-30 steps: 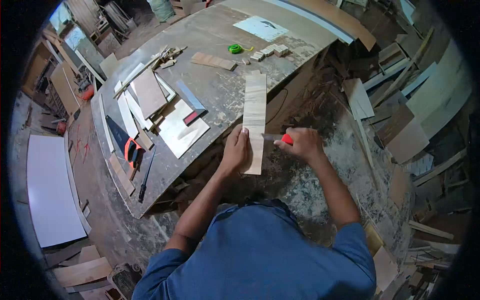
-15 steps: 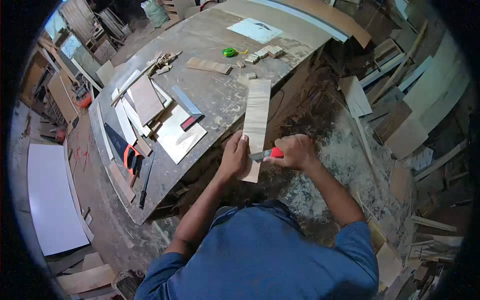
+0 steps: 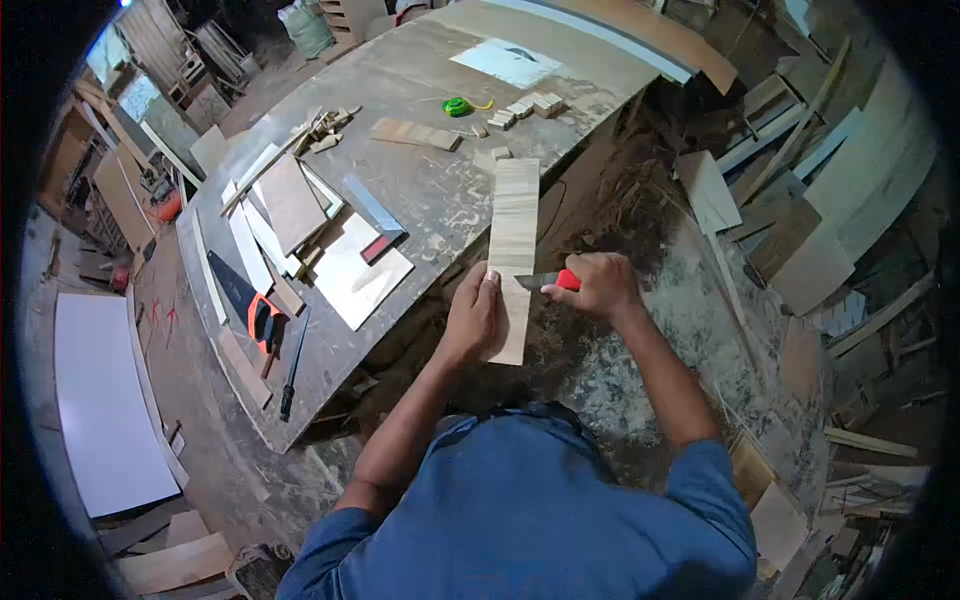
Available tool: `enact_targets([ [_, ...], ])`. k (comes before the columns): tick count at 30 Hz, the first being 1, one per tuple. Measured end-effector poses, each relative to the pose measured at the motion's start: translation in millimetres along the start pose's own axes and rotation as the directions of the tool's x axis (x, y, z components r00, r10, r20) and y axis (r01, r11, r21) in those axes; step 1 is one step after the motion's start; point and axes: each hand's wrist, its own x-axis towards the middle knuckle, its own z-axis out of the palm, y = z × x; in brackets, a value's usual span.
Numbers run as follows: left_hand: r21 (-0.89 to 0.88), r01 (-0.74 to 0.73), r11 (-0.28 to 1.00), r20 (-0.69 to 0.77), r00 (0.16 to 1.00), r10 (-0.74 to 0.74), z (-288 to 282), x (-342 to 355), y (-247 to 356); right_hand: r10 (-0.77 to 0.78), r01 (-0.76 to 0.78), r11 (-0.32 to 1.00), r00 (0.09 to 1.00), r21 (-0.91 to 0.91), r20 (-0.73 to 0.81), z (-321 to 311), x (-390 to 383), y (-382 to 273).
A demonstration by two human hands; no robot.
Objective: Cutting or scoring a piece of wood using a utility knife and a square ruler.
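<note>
My left hand [image 3: 475, 312] grips the left edge of a long, narrow wooden board [image 3: 514, 220], its thumb on the upper face. The board's far end reaches the table's edge, and its near end points toward my body. In my right hand [image 3: 603, 288] is a knife [image 3: 540, 281] with a red handle, fingers closed round it. Its grey blade points left and lies across the board's right part, beside my left thumb; whether it touches the wood I cannot tell.
On the worktable [image 3: 440, 205] lie a green tape measure [image 3: 456, 106], small wood blocks [image 3: 547, 104], a try square [image 3: 377, 220], a handsaw [image 3: 248, 300] and stacked panels [image 3: 290, 205]. Wood offcuts [image 3: 708, 190] lean at the right. A white panel [image 3: 110, 400] stands at the left.
My right hand and the knife have moved away from my body, up along the board. The left hand keeps its hold, and the board has shifted slightly.
</note>
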Motion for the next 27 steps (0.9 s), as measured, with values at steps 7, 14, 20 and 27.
enact_targets([
  [7,-0.058,-0.021,0.998,-0.014,1.000,0.020,-3,-7,-5,-0.089,0.087,0.996,0.994,-0.022,-0.069,0,-3,-3],
  [14,-0.033,-0.023,0.999,-0.034,0.999,0.022,-8,-13,-11,-0.099,0.103,0.994,0.992,0.041,-0.078,4,-4,-19],
  [20,-0.105,0.051,0.993,0.053,0.998,-0.046,-6,-26,5,0.197,-0.191,0.978,0.978,0.080,-0.067,-3,8,13],
  [27,-0.110,-0.002,0.994,0.067,0.998,0.010,-11,-32,-5,0.018,-0.018,1.000,0.999,-0.003,-0.038,-3,4,-2],
])
